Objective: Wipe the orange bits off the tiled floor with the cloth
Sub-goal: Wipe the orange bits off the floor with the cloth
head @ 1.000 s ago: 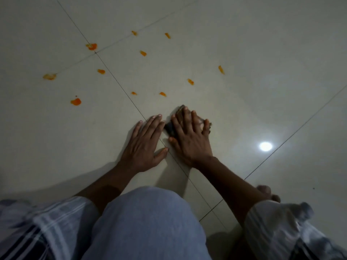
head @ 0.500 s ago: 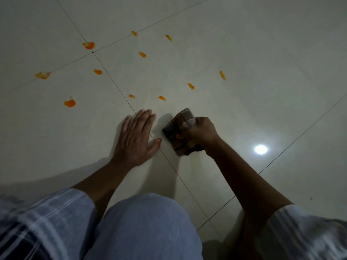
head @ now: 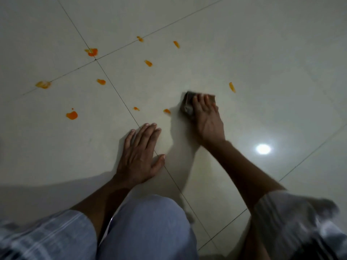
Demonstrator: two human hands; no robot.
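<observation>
Several orange bits lie scattered on the pale tiled floor [head: 272,72], among them a blob [head: 72,115] at the left, a sliver [head: 232,87] at the right and a small bit [head: 166,111] just left of the cloth. The dark folded cloth [head: 187,104] lies flat on the floor. My right hand [head: 206,119] presses down on it with fingers laid straight across its top. My left hand [head: 140,154] rests flat on the floor, nearer me and to the left, fingers together, holding nothing.
Dark grout lines [head: 116,91] cross the tiles and meet near an orange smear [head: 91,52]. A bright lamp reflection [head: 263,148] shines right of my right forearm. My bent knee in light blue cloth [head: 146,228] fills the bottom middle.
My right hand gripped the cloth and lifted it from beside my left hand, then carried it forward and right and pressed it flat. One orange bit there no longer shows. My left hand stayed put.
</observation>
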